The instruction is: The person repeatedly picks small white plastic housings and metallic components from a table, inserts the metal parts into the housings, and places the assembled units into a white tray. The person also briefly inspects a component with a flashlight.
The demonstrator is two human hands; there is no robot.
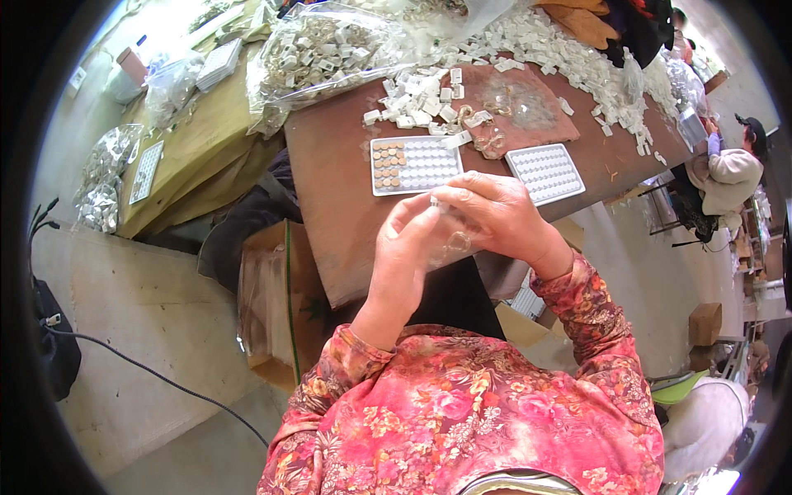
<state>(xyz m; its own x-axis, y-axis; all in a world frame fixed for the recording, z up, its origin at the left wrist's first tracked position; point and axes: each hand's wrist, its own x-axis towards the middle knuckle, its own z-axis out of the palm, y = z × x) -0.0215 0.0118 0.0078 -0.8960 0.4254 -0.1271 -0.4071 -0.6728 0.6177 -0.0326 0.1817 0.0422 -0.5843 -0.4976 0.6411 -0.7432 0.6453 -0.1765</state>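
Above the table's near edge, my left hand [406, 247] and my right hand [503, 216] meet. Their fingertips pinch a small white piece [435, 200], too small and too covered by fingers to name its kind. A pale, thin loop [458, 241] hangs below my right fingers, blurred against the dark gap. Just beyond my hands lies a white compartment tray [429, 180] with round tan pieces [388, 163] in its left part. A second white compartment tray [546, 175] sits to the right, close to my right hand.
White plastic pieces [422, 99] lie heaped beyond the trays, beside a reddish cloth [528, 111]. A clear bag of parts [322, 54] stands at the far left of the table. Cardboard boxes [268, 309] stand below. Another person [730, 177] sits at the far right.
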